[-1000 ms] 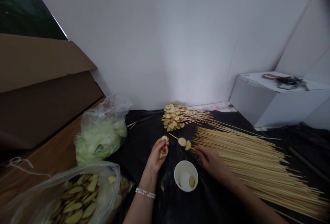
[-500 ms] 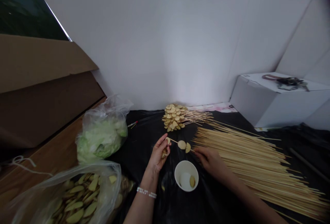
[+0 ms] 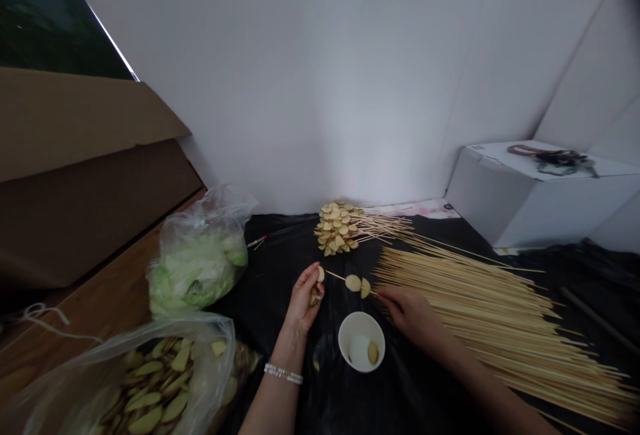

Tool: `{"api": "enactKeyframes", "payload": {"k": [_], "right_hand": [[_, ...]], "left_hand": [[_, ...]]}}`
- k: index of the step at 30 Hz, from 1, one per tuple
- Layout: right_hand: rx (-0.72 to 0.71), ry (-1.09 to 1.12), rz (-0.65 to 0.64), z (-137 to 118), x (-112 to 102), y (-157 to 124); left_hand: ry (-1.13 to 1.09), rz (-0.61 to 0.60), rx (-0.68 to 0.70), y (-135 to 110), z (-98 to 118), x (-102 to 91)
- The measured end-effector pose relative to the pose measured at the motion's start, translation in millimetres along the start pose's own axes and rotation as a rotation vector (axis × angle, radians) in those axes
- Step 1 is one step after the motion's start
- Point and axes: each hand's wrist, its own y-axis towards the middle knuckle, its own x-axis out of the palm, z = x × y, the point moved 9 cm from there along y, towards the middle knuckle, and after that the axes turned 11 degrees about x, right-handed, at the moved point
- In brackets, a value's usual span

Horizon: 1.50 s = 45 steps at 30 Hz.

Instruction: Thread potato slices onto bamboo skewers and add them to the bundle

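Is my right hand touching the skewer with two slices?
Touching: the head view shows the right hand pinching the skewer at its end, beside the slices.

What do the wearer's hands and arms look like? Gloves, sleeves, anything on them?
Left hand and right hand: both ungloved. No sleeves on the visible forearms. A pale, whitish beaded bracelet, apparently two strands, circles the left one; none visible on the right.
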Motion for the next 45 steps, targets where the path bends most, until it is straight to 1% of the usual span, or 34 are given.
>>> {"api": "enactKeyframes", "payload": {"k": [5,11,15,22,27,31,36,42,45], "right_hand": [[-0.014,-0.024,-0.015,0.5,2.7,0.0],[-0.024,-0.001,-0.03,-1.0,4.1,-0.7],[-0.001,-0.01,-0.024,-0.7,2.8,-0.4],[0.016,0.003,-0.032,0.9,2.7,0.0],[0.028,0.013,-0.058,3.8,8.1,0.7],[0.034,-0.004,-0.049,2.1,8.6,-0.6],[0.033,-0.063,-0.018,0.5,10.7,-2.4],[0.033,-0.017,-0.034,2.0,13.1,-1.5],[0.036,-0.053,-0.015,2.9,12.5,-1.6]], "left_hand": [[0.026,0.021,0.027,1.6,1.0,-1.8],[0.09,-0.025,0.067,2.6,1.4,-0.2],[0.122,-0.037,0.09,1.4,2.7,1.5],[0.144,-0.08,0.07,-0.9,1.4,4.8],[0.109,-0.05,0.047,-3.5,-3.0,5.2],[0.083,-0.043,0.037,-5.4,-5.3,7.2],[0.075,-0.036,0.037,-5.4,-6.0,5.4],[0.089,-0.04,0.036,-4.8,-6.8,5.2],[0.094,-0.037,0.031,-5.4,-7.7,5.8]]}}
